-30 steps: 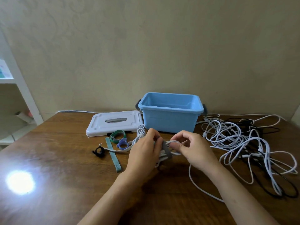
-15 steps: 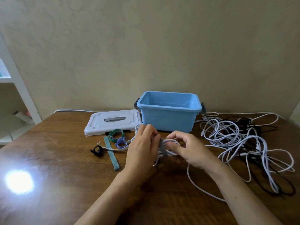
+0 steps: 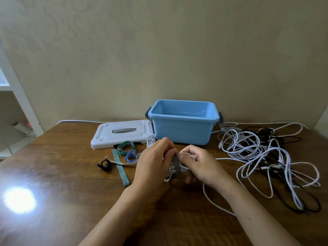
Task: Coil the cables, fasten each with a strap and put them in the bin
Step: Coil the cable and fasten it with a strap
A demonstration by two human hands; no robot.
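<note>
Your left hand (image 3: 153,166) and right hand (image 3: 200,164) pinched a grey strap (image 3: 176,165) around the coiled white cable (image 3: 183,168), held before the blue bin (image 3: 182,129); light, floppy loops, seemingly best gripped mid-bundle.

1. Bin (image 3: 182,129) far centre on bench (image 3: 62,174); lid (image 3: 122,133) touching its left.
2. Straps (image 3: 124,153) near of lid.
3. Loose cables (image 3: 266,157) right of bin.
4. Coiled bundle (image 3: 175,167) near of bin.
</note>
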